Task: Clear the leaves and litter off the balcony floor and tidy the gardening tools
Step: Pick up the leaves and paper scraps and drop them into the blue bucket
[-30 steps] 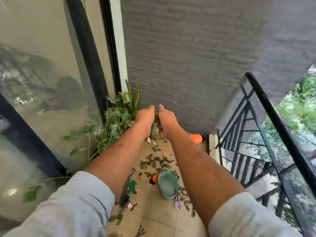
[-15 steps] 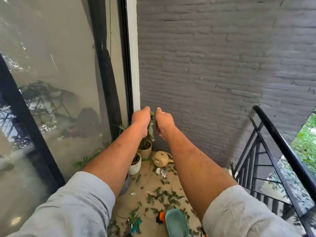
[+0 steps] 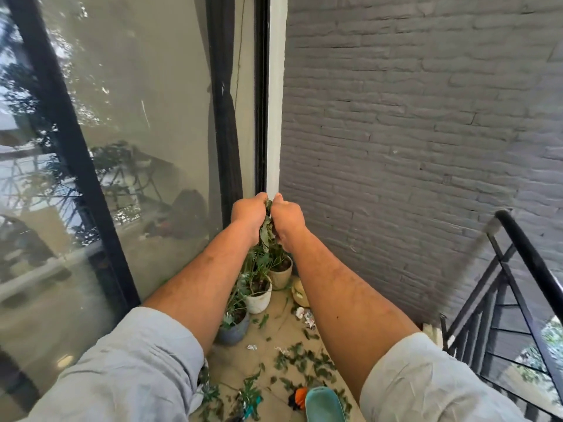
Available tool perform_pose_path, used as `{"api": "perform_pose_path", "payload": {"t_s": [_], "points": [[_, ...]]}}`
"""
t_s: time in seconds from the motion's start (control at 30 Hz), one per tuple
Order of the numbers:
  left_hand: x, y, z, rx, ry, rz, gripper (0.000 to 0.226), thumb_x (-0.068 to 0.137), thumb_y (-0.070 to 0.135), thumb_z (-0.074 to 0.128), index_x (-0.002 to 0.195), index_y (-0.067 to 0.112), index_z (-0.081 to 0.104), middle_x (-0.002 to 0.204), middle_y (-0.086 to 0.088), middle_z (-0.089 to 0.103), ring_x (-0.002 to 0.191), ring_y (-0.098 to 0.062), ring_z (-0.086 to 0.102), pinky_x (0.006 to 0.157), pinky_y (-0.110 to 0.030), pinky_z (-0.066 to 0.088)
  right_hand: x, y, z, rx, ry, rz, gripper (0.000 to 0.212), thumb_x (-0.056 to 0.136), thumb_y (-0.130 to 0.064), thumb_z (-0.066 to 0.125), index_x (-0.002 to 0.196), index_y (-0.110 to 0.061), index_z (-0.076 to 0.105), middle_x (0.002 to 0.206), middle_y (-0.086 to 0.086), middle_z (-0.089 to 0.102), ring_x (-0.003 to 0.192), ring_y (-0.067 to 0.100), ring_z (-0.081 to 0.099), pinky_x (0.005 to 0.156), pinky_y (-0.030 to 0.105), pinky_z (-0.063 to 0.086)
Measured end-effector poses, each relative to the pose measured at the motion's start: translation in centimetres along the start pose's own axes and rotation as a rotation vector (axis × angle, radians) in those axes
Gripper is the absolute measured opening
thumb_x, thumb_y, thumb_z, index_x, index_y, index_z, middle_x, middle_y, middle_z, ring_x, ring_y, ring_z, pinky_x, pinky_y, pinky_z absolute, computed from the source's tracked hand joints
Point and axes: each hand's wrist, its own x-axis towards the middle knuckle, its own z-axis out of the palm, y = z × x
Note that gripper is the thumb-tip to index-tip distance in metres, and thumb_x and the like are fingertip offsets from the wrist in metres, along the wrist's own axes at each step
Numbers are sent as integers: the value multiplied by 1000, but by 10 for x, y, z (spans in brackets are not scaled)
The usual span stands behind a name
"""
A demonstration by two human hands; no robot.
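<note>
My left hand (image 3: 247, 213) and my right hand (image 3: 288, 217) are held out in front of me, pressed together around a bunch of green leaves (image 3: 267, 232) that hangs down between them. Both arms are stretched forward at chest height. Below, the tiled balcony floor (image 3: 274, 332) is strewn with loose leaves (image 3: 306, 362) and crumpled litter (image 3: 306, 316). A teal dustpan-like tool (image 3: 324, 405) and an orange-and-black tool (image 3: 298, 397) lie near the bottom edge.
Three potted plants (image 3: 259, 295) stand in a row along the glass sliding door (image 3: 128, 153) on the left. A tan watering can (image 3: 300, 292) sits by the grey brick wall (image 3: 411, 132). A black metal railing (image 3: 524, 281) closes the right side.
The camera has tilted upward, so my hands with the leaves sit higher against the door frame and more wall shows. The hands have drawn closer together around the bunch.
</note>
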Motion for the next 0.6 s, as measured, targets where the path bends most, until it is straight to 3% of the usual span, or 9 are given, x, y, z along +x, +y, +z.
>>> {"api": "perform_pose_path", "payload": {"t_s": [0.1, 0.17, 0.23, 0.3, 0.37, 0.4, 0.5, 0.6], "points": [[3, -8, -12, 5, 55, -15, 29, 95, 33, 70, 96, 4, 71, 90, -15, 74, 82, -32, 71, 65, -40, 57, -2, 6, 13, 3, -44, 13, 51, 106, -52, 39, 94, -10, 65, 102, 12, 74, 97, 33, 71, 93, 46, 59], [4, -14, -20, -29, 81, -34, 31, 92, 31, 73, 102, 1, 73, 100, -22, 77, 91, -37, 75, 72, -48, 63, -2, 14, 23, 35, -61, 38, 61, 98, -60, 40, 110, -8, 69, 103, 14, 75, 96, 34, 73, 92, 50, 61], [3, -22, -28, -57, 123, -41, 26, 94, 30, 72, 99, 4, 72, 101, -20, 76, 91, -36, 74, 74, -46, 62, 6, 27, 38, 40, -79, 42, 74, 89, -66, 38, 119, -6, 70, 107, 16, 76, 97, 35, 73, 93, 53, 60], [0, -28, -38, -65, 171, -41, 24, 95, 31, 71, 97, 7, 70, 101, -15, 75, 92, -33, 71, 82, -46, 61, -14, 23, 46, 23, -96, 52, 69, 94, -63, 39, 113, -5, 72, 101, 15, 76, 93, 33, 72, 91, 48, 61], [-3, -33, -48, -72, 226, -39, 25, 93, 31, 70, 96, 6, 71, 99, -14, 75, 94, -34, 72, 85, -50, 62, -28, 20, 53, 15, -122, 77, 54, 105, -52, 42, 96, -7, 70, 85, 13, 73, 80, 29, 71, 76, 38, 58], [-6, -34, -54, -76, 252, -35, 25, 93, 29, 70, 95, 4, 71, 97, -14, 75, 93, -35, 73, 84, -51, 62, -30, 22, 57, 10, -133, 82, 52, 107, -49, 43, 93, -7, 70, 82, 14, 72, 77, 30, 70, 70, 39, 56], [-15, -37, -77, -81, 310, -24, 26, 93, 27, 68, 101, 2, 72, 100, -14, 76, 94, -35, 73, 81, -48, 62, -42, 25, 79, 26, -177, 95, 53, 105, -50, 45, 109, -4, 72, 99, 18, 75, 91, 35, 73, 83, 45, 61], [-30, -44, -109, -141, 392, -39, 26, 91, 26, 68, 102, 3, 74, 99, -16, 78, 92, -36, 76, 82, -51, 63, -61, 30, 107, 43, -291, 114, 51, 104, -48, 45, 114, -6, 72, 101, 15, 75, 93, 33, 73, 89, 49, 62]]}}
